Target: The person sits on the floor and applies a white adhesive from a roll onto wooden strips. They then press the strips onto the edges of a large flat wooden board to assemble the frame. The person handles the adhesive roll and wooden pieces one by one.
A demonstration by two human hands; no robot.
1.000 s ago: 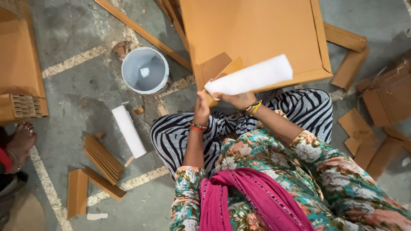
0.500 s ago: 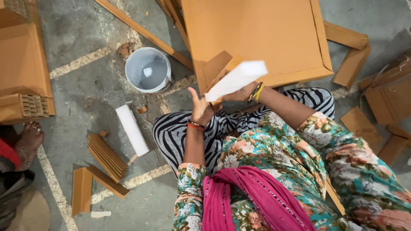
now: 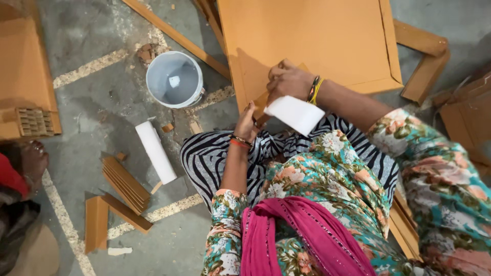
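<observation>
I sit on the concrete floor with a large flat brown cardboard panel (image 3: 317, 36) lying in front of my knees. My right hand (image 3: 287, 81) is closed around a white rectangular block (image 3: 295, 114) and rests on the panel's near edge. The block points down toward my lap. My left hand (image 3: 247, 121) pinches a small brown cardboard piece (image 3: 261, 100) just under the right hand, at the panel's near left corner. Most of that piece is hidden by both hands.
A white bucket (image 3: 174, 79) stands left of the panel. A white roll (image 3: 156, 152), stacked cardboard strips (image 3: 125, 181) and an angled cardboard corner (image 3: 102, 217) lie to my left. Another person's foot (image 3: 33, 158) shows at the left edge. More cardboard pieces (image 3: 424, 66) lie to the right.
My right hand has swung the white block from lying crosswise above my lap to pointing down, and has moved forward onto the panel's edge. My left hand stays on the small cardboard piece.
</observation>
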